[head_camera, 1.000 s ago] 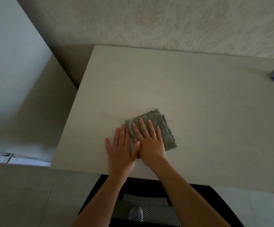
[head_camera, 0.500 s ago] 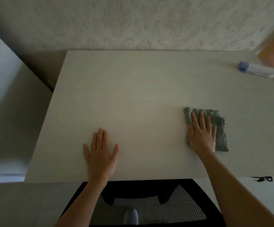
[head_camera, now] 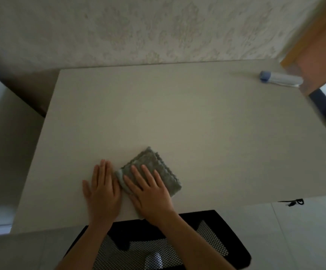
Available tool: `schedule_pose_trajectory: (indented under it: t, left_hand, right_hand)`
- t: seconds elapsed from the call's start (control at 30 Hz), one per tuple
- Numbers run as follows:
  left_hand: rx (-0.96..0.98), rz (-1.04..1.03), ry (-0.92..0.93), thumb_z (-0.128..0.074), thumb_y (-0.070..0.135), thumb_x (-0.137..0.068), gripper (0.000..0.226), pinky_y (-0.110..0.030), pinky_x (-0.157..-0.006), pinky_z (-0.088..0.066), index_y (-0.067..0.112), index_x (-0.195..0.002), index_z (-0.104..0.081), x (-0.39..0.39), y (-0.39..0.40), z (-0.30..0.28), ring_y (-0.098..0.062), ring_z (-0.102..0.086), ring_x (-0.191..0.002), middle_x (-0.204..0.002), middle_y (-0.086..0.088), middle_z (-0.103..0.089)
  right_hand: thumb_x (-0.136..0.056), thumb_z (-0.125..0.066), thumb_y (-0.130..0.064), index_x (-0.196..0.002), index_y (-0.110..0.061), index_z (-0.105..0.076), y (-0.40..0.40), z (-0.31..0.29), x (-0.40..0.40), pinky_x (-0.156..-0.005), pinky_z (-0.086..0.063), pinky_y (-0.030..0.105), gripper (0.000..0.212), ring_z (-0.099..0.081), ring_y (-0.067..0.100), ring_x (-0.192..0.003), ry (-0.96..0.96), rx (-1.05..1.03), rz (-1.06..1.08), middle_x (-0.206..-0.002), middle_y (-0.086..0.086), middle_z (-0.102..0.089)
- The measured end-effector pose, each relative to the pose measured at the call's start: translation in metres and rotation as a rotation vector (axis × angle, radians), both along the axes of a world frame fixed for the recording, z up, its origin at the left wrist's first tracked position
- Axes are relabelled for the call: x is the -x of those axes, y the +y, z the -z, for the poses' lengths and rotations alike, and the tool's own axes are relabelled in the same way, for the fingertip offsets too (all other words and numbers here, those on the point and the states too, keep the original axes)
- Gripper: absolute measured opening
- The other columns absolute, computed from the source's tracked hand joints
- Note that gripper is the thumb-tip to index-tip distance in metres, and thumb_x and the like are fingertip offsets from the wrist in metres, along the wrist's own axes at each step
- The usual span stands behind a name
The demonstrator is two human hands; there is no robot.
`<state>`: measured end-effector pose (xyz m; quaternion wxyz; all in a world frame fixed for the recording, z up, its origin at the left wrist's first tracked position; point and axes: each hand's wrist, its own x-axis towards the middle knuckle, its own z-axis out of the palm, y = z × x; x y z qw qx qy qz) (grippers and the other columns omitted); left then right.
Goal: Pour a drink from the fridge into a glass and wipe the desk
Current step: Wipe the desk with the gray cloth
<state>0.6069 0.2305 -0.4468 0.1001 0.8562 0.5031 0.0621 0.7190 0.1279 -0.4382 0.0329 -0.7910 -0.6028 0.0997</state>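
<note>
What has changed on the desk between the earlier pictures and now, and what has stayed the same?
The right hand, flat on the grey cloth, has swept it back leftward across the desk, ending beside the left hand. Nothing was gripped or released. The left hand remains flat near the front edge; the blue-capped bottle stays at the far right.

A black mesh chair (head_camera: 158,250) and patterned wallpaper (head_camera: 158,30) show
</note>
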Motion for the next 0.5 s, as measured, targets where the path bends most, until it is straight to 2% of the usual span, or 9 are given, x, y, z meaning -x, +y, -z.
schedule_pose_trajectory:
  t: [0.1, 0.23, 0.33, 0.4, 0.5]
  left_hand:
    - [-0.019, -0.014, 0.030, -0.025, 0.039, -0.091, 0.060, -0.058, -0.105, -0.025, 0.011, -0.142, -0.039, -0.001, 0.000, 0.001, -0.024, -0.034, -0.138, -0.151, -0.007, -0.035]
    - [-0.051, -0.001, 0.033, -0.027, 0.032, -0.087, 0.060, -0.063, -0.096, -0.032, -0.001, -0.135, -0.044, -0.008, 0.000, 0.000, -0.037, -0.044, -0.129, -0.143, -0.021, -0.044]
    - [0.015, -0.128, -0.032, -0.037, 0.029, -0.079, 0.062, -0.069, -0.094, -0.030, -0.006, -0.129, -0.045, -0.028, -0.001, -0.007, -0.046, -0.044, -0.123, -0.137, -0.029, -0.044]
    - [0.052, -0.152, -0.050, -0.041, 0.030, -0.077, 0.063, -0.073, -0.094, -0.026, -0.006, -0.128, -0.046, -0.052, -0.012, -0.012, -0.049, -0.043, -0.122, -0.137, -0.031, -0.042]
    - [0.119, -0.023, -0.002, -0.041, 0.034, -0.078, 0.064, -0.074, -0.095, -0.023, -0.004, -0.128, -0.050, -0.099, -0.039, -0.016, -0.045, -0.044, -0.126, -0.139, -0.028, -0.043]
  right_hand:
    - [-0.097, -0.024, -0.050, -0.145, -0.037, -0.024, -0.017, 0.000, -0.027, -0.112, -0.020, 0.050, 0.050, -0.028, 0.022, -0.141, -0.001, -0.013, 0.015, -0.154, -0.007, -0.027]
    - [-0.097, -0.024, -0.048, -0.145, -0.037, -0.025, -0.055, -0.001, -0.085, -0.116, -0.020, 0.046, 0.049, -0.026, 0.020, -0.142, -0.010, -0.023, 0.173, -0.154, -0.008, -0.028]
    - [-0.096, -0.021, -0.049, -0.145, -0.038, -0.026, -0.085, -0.006, -0.142, -0.112, -0.022, 0.047, 0.050, -0.029, 0.022, -0.141, -0.030, 0.021, 0.319, -0.153, -0.008, -0.030]
    - [-0.096, -0.015, -0.050, -0.146, -0.040, -0.019, -0.104, -0.011, -0.174, -0.113, -0.012, 0.044, 0.052, -0.020, 0.022, -0.144, -0.016, 0.074, 0.363, -0.156, -0.008, -0.020]
    - [-0.093, -0.002, -0.055, -0.147, -0.043, -0.005, -0.127, -0.012, -0.214, -0.116, 0.004, 0.039, 0.055, -0.001, 0.019, -0.146, -0.016, 0.096, 0.370, -0.157, -0.012, -0.001]
